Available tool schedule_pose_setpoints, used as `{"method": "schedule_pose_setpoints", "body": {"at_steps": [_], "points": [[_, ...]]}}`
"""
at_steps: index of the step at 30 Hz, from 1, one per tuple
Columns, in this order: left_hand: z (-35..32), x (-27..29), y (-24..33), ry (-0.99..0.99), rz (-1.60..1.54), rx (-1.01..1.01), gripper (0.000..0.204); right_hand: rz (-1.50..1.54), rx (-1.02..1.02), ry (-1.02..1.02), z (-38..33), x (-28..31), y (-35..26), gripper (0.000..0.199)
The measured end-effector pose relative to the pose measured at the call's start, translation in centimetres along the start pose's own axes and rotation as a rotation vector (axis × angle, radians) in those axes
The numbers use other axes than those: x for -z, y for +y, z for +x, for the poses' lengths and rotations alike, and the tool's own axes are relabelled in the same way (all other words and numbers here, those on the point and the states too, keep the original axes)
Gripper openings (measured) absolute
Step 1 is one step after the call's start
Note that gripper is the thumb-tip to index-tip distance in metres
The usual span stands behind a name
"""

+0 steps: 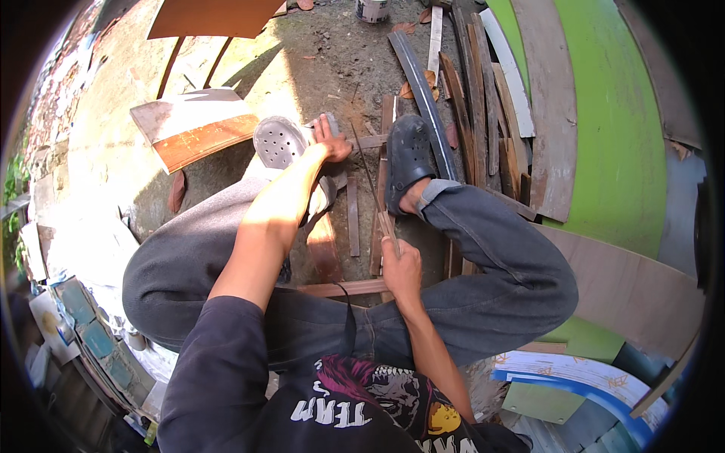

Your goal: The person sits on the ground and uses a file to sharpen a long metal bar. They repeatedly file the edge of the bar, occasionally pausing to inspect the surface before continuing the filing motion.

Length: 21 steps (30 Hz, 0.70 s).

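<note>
- Wooden strip (375,198), thin and long, lies between both feet on the ground
- Right hand (401,268) grips its near end, closed
- Left hand (331,140) presses a scrap (329,125) beside the strip's far end, fingers curled
- Risk: strip may snap or slip toward the black clog (408,158)

Sunlit dirt ground (317,53) outdoors, scattered wood planks (483,98), a curved green panel (619,128), harsh shadows.

Rough wooden slats (353,215), matt black rubber clog (408,155), thin metal blade (368,177).

A cylindrical tin (371,9) with pale label stands at top edge
</note>
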<state>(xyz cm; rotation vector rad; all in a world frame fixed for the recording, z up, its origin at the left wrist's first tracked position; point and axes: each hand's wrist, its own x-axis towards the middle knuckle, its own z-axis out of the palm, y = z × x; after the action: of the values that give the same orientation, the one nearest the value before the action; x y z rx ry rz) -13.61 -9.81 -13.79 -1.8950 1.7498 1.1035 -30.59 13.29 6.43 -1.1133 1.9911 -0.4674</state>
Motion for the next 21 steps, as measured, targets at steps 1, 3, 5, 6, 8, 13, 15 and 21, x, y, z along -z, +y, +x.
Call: {"method": "schedule_pose_setpoints", "body": {"at_steps": [1, 3, 5, 6, 8, 13, 15, 21], "points": [[-0.3, 0.0, -0.3, 0.036, 0.024, -0.006, 0.058, -0.048, 0.053, 0.022, 1.2, -0.7, 0.3, 0.046], [-1.0, 0.5, 0.2, 0.098, 0.084, -0.045, 0.057, -0.051, 0.001, -0.019, 2.9, -0.2, -1.0, 0.046], [-2.1, 0.8, -0.2, 0.207, 0.217, -0.160, 0.050, 0.032, -0.100, -0.070, 3.5, 0.5, -2.5, 0.048], [-2.8, 1.0, -0.4, 0.261, 0.284, -0.215, 0.046, 0.113, -0.179, -0.096, 3.5, 1.1, -3.4, 0.049], [-4.4, 1.6, -0.9, 0.268, 0.335, -0.282, 0.047, 0.272, -0.251, -0.128, 3.2, 1.7, -3.7, 0.054], [-7.4, 2.7, -0.4, 0.453, 0.429, -0.512, 0.017, 0.322, 0.150, -0.054, 1.6, 1.3, -2.9, 0.049], [-8.2, 3.2, 0.0, 0.446, 0.477, -0.531, 0.021, 0.353, 0.227, -0.073, 1.5, 0.9, -3.1, 0.049], [-10.3, 4.9, 1.3, 0.359, 0.549, -0.551, 0.023, 0.255, 0.220, -0.039, 1.0, 1.4, -3.9, 0.040]]}}
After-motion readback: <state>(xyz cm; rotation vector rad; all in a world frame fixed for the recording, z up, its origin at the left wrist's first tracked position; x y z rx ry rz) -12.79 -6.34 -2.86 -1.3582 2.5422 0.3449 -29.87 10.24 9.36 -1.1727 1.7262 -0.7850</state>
